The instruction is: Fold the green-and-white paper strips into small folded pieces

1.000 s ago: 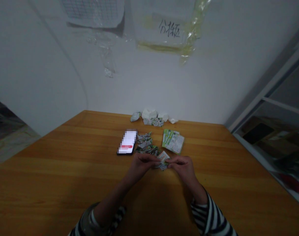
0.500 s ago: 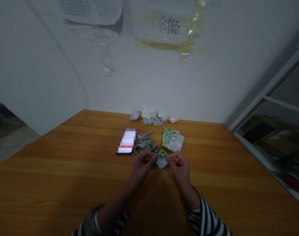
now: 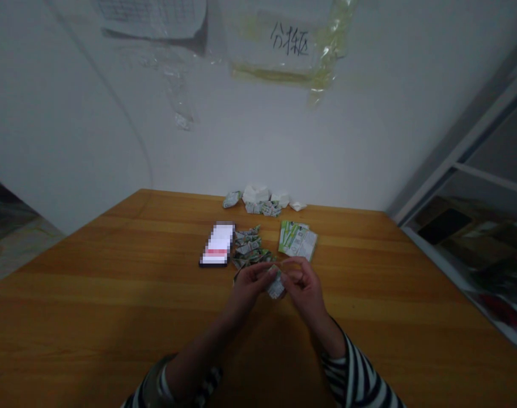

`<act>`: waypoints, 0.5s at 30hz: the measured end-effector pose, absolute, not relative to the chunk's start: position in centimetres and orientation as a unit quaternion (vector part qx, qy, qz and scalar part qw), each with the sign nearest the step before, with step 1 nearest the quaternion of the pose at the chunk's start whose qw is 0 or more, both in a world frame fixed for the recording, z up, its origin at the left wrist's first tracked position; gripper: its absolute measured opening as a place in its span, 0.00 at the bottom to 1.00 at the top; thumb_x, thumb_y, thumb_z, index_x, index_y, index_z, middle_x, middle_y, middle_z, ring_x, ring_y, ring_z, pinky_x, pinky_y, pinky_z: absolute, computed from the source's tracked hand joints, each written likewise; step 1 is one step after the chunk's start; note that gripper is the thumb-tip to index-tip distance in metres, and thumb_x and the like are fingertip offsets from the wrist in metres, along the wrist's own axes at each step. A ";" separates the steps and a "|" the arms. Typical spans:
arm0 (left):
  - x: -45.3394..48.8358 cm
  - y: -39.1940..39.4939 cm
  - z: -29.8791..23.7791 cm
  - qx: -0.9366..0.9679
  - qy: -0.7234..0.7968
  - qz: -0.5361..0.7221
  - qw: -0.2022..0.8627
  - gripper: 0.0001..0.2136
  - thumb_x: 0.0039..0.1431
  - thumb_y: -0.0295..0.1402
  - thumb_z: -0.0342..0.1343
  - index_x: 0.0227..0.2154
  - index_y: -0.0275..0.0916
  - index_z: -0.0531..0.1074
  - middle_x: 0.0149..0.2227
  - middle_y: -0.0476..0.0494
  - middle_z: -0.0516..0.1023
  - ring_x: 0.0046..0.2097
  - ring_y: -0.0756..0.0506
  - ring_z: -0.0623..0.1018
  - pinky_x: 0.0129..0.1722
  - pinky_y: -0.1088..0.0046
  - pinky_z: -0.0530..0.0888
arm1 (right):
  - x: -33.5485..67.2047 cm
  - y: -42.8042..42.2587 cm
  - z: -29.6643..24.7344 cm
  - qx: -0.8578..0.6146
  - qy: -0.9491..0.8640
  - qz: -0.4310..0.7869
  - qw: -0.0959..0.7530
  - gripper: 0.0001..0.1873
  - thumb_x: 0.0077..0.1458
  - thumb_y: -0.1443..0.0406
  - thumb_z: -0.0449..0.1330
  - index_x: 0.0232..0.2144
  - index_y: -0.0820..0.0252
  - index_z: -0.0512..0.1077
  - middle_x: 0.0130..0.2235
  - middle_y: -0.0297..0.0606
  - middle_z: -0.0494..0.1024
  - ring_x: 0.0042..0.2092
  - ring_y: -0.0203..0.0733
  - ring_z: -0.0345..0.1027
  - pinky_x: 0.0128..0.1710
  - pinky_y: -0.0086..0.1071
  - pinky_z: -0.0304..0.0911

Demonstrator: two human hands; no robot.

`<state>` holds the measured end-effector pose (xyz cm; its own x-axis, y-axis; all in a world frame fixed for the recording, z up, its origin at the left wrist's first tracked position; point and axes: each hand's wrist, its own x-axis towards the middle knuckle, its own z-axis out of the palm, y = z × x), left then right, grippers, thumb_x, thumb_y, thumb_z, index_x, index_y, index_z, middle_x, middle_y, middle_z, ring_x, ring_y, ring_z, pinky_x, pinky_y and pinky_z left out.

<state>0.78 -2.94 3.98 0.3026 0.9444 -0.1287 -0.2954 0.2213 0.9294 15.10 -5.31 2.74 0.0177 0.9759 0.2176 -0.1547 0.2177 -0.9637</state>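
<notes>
Grip: left hand [image 3: 249, 287], right hand [image 3: 304, 285] on folded paper [image 3: 276, 286] | beyond: phone [image 3: 217, 243], printed cards [image 3: 297, 240]

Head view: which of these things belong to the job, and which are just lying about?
Job:
left hand
right hand
folded printed paper piece between them
folded pieces
flat green-and-white printed sheets
probably crumpled paper heap

Lying about:
smartphone
handwritten wall sign

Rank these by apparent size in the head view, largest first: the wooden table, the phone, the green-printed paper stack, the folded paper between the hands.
1. Wooden table
2. Phone and green-printed paper stack: too alike to rank
3. Folded paper, smallest, though partly hidden by the hands
</notes>
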 end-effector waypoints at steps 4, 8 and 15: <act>0.6 -3.1 3.9 0.421 0.383 0.484 0.665 0.18 0.45 0.41 0.66 0.35 0.31 0.78 0.28 0.42 0.81 0.30 0.46 0.78 0.31 0.74 0.72 | 14.3 -5.2 2.2 -0.413 -0.533 0.457 0.580 0.17 0.53 0.61 0.62 0.44 0.55 0.64 0.27 0.32 0.78 0.27 0.38 0.74 0.27 0.29 0.69; 0.6 -3.1 3.8 0.434 0.389 0.492 0.647 0.19 0.46 0.42 0.65 0.37 0.32 0.78 0.29 0.41 0.81 0.31 0.45 0.78 0.31 0.74 0.72 | 13.7 -5.2 1.9 -0.427 -0.517 0.456 0.586 0.21 0.52 0.63 0.63 0.48 0.56 0.63 0.30 0.35 0.80 0.30 0.40 0.75 0.29 0.29 0.69; 0.9 -2.8 2.7 0.557 0.382 0.424 0.603 0.16 0.54 0.42 0.58 0.38 0.34 0.78 0.32 0.43 0.80 0.33 0.45 0.77 0.32 0.73 0.73 | 13.8 -5.5 1.5 -0.435 -0.488 0.437 0.618 0.21 0.53 0.63 0.61 0.49 0.56 0.61 0.26 0.31 0.78 0.24 0.36 0.70 0.23 0.25 0.65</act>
<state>0.94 -2.79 2.65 0.3492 0.9370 0.0122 -0.0866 0.0193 0.9961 13.76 -5.49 1.52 0.1427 0.9641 0.2239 -0.1159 0.2409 -0.9636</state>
